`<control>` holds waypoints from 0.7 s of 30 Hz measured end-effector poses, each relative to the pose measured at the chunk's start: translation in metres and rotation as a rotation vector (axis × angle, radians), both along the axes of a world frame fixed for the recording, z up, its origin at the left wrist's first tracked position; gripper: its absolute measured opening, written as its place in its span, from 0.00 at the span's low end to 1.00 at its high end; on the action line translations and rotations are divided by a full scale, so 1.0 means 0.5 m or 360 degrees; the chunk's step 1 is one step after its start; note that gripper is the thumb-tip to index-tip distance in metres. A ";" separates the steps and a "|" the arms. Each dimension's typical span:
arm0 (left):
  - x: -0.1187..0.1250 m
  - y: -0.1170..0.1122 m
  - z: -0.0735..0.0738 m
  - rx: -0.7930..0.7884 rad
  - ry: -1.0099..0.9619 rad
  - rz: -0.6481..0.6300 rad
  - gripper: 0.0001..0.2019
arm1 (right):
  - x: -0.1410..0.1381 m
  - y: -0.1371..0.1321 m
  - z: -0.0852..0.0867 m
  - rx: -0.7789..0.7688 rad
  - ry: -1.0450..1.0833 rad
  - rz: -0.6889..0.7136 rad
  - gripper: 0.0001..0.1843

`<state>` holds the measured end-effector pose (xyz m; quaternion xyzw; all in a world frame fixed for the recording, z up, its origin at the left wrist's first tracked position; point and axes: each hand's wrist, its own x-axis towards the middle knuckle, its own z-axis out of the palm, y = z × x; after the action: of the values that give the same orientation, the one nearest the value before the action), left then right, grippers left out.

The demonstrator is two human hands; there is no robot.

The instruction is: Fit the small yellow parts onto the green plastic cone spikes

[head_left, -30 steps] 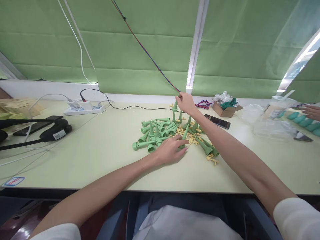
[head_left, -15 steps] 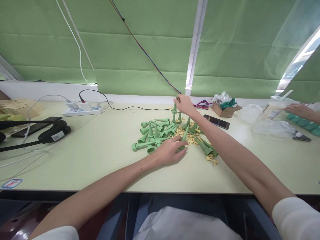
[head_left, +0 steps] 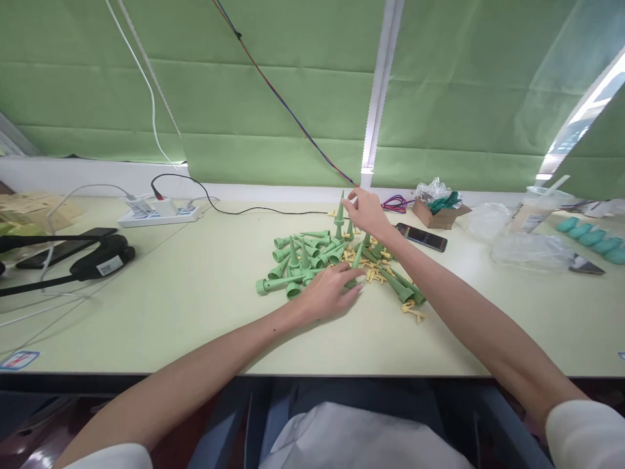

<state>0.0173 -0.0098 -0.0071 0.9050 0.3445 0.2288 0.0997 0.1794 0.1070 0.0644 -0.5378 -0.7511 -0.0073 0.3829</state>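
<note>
My left hand [head_left: 332, 293] rests low on the table, its fingers curled round the base of an upright green plastic spike [head_left: 358, 255]. Its fingers partly hide that base. Farther back, my right hand [head_left: 367, 210] is beside the tip of another green spike [head_left: 339, 225], which stands upright. The right fingers are apart, with a small gap to the tip. Many hollow green cones [head_left: 312, 251] lie heaped to the left, a few of them pointing up. Small yellow plastic pieces [head_left: 375, 272] are scattered between my hands, and more green cones [head_left: 398, 284] lie under my right forearm.
A phone [head_left: 422, 237] and a small cardboard box [head_left: 434, 215] sit behind my right forearm. To the right are a plastic cup [head_left: 532, 212], clear bags [head_left: 530, 251] and teal pieces [head_left: 593, 240]. On the left are a power strip [head_left: 161, 215] and a black strapped device [head_left: 100, 260].
My right hand has come off the top of the far spike and moved slightly right, leaving it standing. My left hand has barely moved. Another person's hand at the far right has gone from view.
</note>
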 end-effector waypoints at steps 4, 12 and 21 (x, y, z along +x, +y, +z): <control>-0.001 0.007 -0.001 -0.0019 -0.0041 0.0097 0.18 | 0.016 -0.077 -0.031 0.0095 -0.0028 0.0053 0.17; -0.003 0.014 -0.006 0.0001 -0.0011 0.0186 0.19 | 0.092 -0.137 -0.124 -0.0052 -0.0100 0.0110 0.13; -0.009 0.025 -0.005 0.0038 -0.0013 0.0176 0.20 | 0.094 -0.116 -0.146 -0.0312 -0.0402 0.0183 0.11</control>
<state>0.0130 0.0025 -0.0098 0.8847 0.3910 0.2416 0.0775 0.2264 0.0489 -0.0087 -0.5237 -0.8198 0.0204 0.2308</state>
